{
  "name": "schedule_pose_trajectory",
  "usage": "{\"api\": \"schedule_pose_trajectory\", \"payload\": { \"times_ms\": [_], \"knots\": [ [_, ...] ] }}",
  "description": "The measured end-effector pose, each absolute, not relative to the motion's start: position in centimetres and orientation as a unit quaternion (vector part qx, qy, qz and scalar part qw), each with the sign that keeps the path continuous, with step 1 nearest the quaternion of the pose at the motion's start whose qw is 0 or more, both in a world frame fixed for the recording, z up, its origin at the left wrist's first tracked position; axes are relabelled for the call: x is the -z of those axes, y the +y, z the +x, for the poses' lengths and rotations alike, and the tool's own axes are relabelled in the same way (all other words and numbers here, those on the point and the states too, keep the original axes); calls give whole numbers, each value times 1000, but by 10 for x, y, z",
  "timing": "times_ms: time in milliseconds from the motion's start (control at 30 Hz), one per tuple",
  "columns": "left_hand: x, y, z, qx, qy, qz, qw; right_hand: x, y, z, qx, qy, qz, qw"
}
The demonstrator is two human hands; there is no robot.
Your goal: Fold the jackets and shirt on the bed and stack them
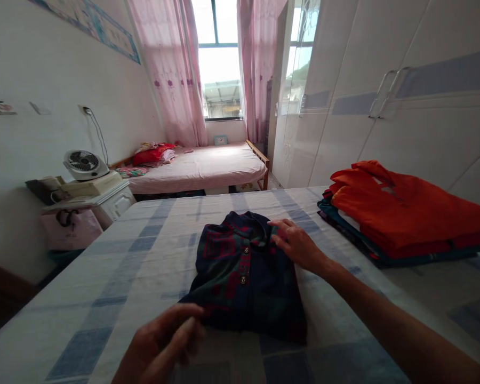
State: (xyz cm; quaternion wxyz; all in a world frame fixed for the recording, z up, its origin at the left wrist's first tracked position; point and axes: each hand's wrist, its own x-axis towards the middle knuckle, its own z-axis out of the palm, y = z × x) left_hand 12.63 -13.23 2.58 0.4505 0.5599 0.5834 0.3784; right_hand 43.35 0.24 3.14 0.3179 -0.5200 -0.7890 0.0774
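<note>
A dark plaid button-up shirt (250, 290) in navy, red and green lies folded into a compact shape on the bed, its collar at the far end and its buttons facing up. My right hand (298, 246) rests at the right side of the collar, fingers stretched out and touching the fabric. Close to the shirt's lower left corner is my left hand (166, 341), slightly blurred. Its fingers are loosely bent and apart, with nothing seen between them; whether it touches the shirt I cannot tell.
On the right of the checked bed sheet (144, 272) sits a stack of folded clothes, an orange shirt (400, 208) on top. Beyond are a second bed (208, 168) and a white wardrobe (384, 144). A fan (84, 162) stands at left above a pink bag (72, 229).
</note>
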Motion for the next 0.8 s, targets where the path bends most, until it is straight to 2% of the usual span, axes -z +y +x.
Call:
{"api": "schedule_pose_trajectory", "payload": {
  "times_ms": [67, 133, 200, 267, 367, 500, 700, 800],
  "knots": [
    [-27, -117, 128, -397, 567, 677, 250, -31, -20, 429, -82, -786, -520, 322],
    [-17, -108, 125, -355, 530, 766, 75, -23, -46, 430, -90, -757, -559, 327],
    [-1, -107, 120, -284, 485, 827, -19, -10, -73, 435, -112, -717, -605, 328],
    [13, -111, 113, -236, 451, 858, -68, 5, -99, 438, -139, -702, -621, 320],
    [26, -113, 108, -222, 445, 861, -108, 23, -128, 435, -106, -744, -585, 305],
    [20, -102, 115, -242, 469, 846, -75, 30, -132, 421, -4, -788, -555, 267],
    [-5, -98, 135, -349, 515, 782, -49, 9, -116, 418, 4, -816, -540, 207],
    [-1, -105, 136, -345, 534, 771, -42, 9, -125, 422, 12, -827, -535, 172]
  ]
}}
